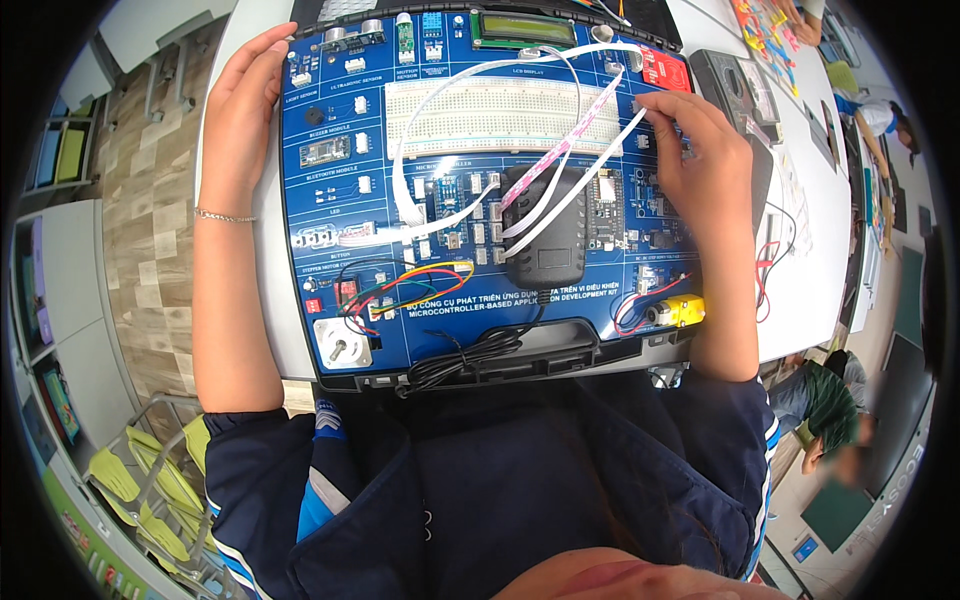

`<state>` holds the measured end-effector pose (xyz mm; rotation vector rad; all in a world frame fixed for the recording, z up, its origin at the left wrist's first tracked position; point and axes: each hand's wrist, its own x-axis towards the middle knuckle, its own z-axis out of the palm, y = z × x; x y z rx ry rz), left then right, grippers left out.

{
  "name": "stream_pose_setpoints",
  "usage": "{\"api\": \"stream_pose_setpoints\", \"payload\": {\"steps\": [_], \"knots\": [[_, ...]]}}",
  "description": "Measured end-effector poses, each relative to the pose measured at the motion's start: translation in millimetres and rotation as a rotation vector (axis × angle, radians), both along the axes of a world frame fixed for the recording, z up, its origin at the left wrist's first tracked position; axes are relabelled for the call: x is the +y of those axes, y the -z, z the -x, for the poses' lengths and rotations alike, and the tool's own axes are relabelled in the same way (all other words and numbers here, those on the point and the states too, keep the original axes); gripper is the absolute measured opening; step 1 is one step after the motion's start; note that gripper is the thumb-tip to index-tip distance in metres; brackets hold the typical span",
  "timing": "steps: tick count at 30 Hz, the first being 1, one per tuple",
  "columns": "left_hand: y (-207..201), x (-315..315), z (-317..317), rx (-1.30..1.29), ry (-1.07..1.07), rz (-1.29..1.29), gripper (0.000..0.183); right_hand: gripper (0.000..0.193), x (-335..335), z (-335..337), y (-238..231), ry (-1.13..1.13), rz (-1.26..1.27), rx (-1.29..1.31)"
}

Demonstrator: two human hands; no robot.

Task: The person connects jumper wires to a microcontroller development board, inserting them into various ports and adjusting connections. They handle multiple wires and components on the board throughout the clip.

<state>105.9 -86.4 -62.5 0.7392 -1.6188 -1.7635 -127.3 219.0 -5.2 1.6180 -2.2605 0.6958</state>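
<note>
A blue microcontroller development board (440,345) in a black case lies in front of me. My left hand (248,100) rests along its left edge, fingers stretched toward the far corner and holding nothing. Near the board's right side, my right hand (695,140) pinches the end of a white ribbon cable (600,172) with thumb and forefinger. That cable's other end reaches the connectors by the black power adapter (546,235). A pink-and-white ribbon cable (570,148) and a long looped white cable (405,150) cross the white breadboard (480,118).
A small LCD display (525,30) sits at the board's far side. Nearest me are a stepper motor (342,343), a yellow gear motor (680,311) and a coiled black cord (465,358). A dark multimeter (735,90) lies on the right. Other people are farther right.
</note>
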Motion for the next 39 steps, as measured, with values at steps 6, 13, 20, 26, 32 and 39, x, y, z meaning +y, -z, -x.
{"api": "stream_pose_setpoints", "payload": {"steps": [6,13,20,26,32,39], "knots": [[0.9,-0.2,0.7,0.014,0.004,-0.011,0.035,0.008,-1.5,-0.4,-3.8,-0.015,0.007,-0.009],[-0.1,-0.3,-0.9,0.034,0.015,-0.055,0.032,0.008,-1.7,-0.3,-4.0,-0.016,-0.02,0.037],[-14.8,18.7,-0.2,-0.184,-0.158,0.794,0.036,0.009,-5.2,2.6,-4.1,-0.042,-0.019,0.05],[-83.0,114.6,-1.6,-0.101,0.351,1.165,0.029,0.009,-2.9,4.0,-2.2,-0.028,-0.019,0.024],[-83.8,134.8,-5.5,-0.185,0.4,1.221,0.024,0.01,-4.9,2.6,-0.3,-0.028,0.001,0.03],[-78.2,146.9,-4.8,-0.205,0.316,1.225,0.021,0.011,-4.8,-3.5,1.3,0.049,-0.009,0.092]]}}
